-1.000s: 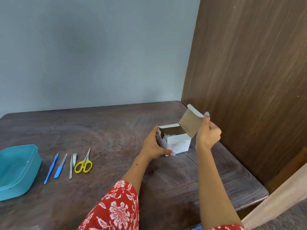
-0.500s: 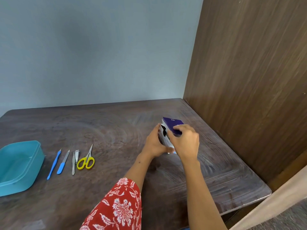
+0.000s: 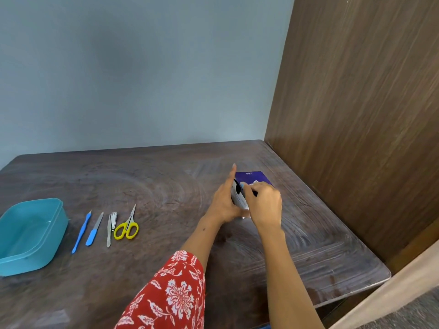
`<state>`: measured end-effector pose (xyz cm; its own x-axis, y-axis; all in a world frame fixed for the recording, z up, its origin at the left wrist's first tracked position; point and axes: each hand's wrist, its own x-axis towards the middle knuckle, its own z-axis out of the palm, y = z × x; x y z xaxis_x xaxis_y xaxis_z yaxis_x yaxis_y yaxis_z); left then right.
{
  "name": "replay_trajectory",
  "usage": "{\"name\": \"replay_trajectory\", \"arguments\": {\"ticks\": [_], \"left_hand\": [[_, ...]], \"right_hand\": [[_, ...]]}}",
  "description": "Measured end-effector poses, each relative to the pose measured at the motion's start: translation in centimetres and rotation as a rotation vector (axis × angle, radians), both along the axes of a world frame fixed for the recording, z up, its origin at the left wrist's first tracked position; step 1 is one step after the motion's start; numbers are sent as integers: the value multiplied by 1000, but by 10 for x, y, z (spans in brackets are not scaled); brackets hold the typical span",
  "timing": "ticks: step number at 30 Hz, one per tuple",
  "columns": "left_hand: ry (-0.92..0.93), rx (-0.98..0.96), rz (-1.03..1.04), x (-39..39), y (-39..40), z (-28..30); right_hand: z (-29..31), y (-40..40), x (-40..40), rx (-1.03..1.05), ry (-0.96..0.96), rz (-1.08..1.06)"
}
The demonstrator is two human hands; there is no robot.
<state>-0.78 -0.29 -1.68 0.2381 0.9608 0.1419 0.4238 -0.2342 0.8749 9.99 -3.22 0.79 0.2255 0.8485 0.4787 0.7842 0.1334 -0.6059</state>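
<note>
A small white cardboard box with a purple lid (image 3: 255,178) stands on the dark wooden table (image 3: 154,186), right of the middle. My left hand (image 3: 223,205) holds its left side, thumb at the lower front and index finger pointing straight up. My right hand (image 3: 264,205) lies over the top, with curled fingers pinching the lid's front edge down at the box's front. The lid lies flat across the top and hides the inside. My hands cover most of the box's front.
At the left edge stands a teal plastic container (image 3: 57,224). Beside it lie a blue stick tool (image 3: 81,232), a blue-handled file (image 3: 94,230), a nail clipper (image 3: 114,220) and yellow scissors (image 3: 127,227). A tall wooden panel (image 3: 356,115) borders the table's right side.
A second ago my right hand held the lid flap up and the box was open. It has folded the lid down over the box and now holds the front edge. My left index finger has lifted.
</note>
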Motion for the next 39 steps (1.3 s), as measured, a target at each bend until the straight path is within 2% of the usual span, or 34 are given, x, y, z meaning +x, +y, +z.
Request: {"name": "replay_trajectory", "arguments": {"ticks": [6,14,28,34,39], "left_hand": [[96,20,-9,-2,5,-6],[98,32,-6,-2,5,-5],[131,-36,-7,-2,1,13],[12,-130,84,4,11,9],[-81,-147,75,6,13,10]], "right_hand": [[-3,2,-1,-39,-48,1],[1,5,-2,-98,-60,9],[11,5,-1,-56,-32,50],[21,-2,7,54,187,11],[18,-3,11,1,200,61]]}}
